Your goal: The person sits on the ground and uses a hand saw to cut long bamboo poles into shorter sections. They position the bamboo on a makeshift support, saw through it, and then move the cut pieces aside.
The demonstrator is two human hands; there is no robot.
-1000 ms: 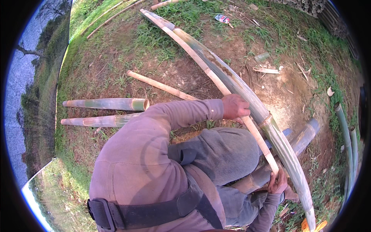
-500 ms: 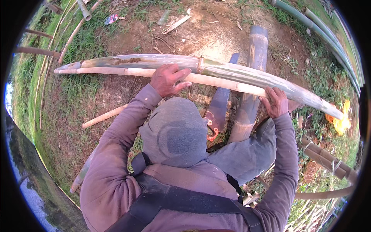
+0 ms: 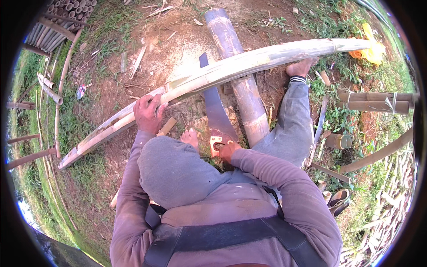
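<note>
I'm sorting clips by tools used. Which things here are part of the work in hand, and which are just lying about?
In use:
- left hand gripping the split bamboo strip
- right hand on the hand saw
- thick bamboo log under the strip

Lying about:
- stacked bamboo poles
- yellow bag
- tied bamboo bundle
- sandals

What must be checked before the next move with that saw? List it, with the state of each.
1. Left hand grips the split bamboo: ok.
2. Right hand closed on the saw handle: ok.
3. Split bamboo lies across the log: ok.
4. Right foot touches the split bamboo: ok.
5. Bare left foot away from the saw: not ok, it is right beside the handle.
6. Blade free under the split bamboo: cannot tell.
</note>
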